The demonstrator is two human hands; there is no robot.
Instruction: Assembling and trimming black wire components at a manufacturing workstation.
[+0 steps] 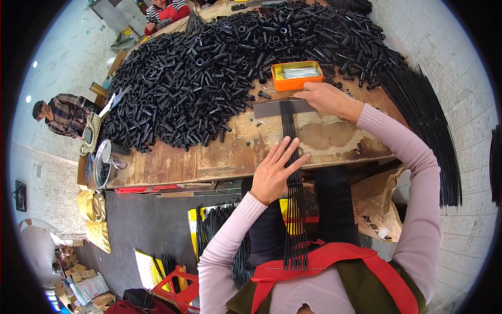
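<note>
A row of thin black rods (295,209) runs from the table's edge down over my lap, crossed by a thin wire near its lower end. Across the rods lies my left hand (273,171), palm down with fingers spread, open. The rods' far ends rest on a flat grey metal bar (267,109) on the wooden table. My right hand (329,99) is over the bar's right part, just beside those ends, its thumb and fingers pinched together. What the pinch holds is too small to make out. Just beyond stands an orange box (289,85) holding thin silvery wires.
A big heap of black plastic tube-like parts (183,83) covers the table's far and left side. Long black rods (426,125) hang over the right edge. A round metal tray (99,165) sits far left. Two people (65,112) (166,11) are beyond the table.
</note>
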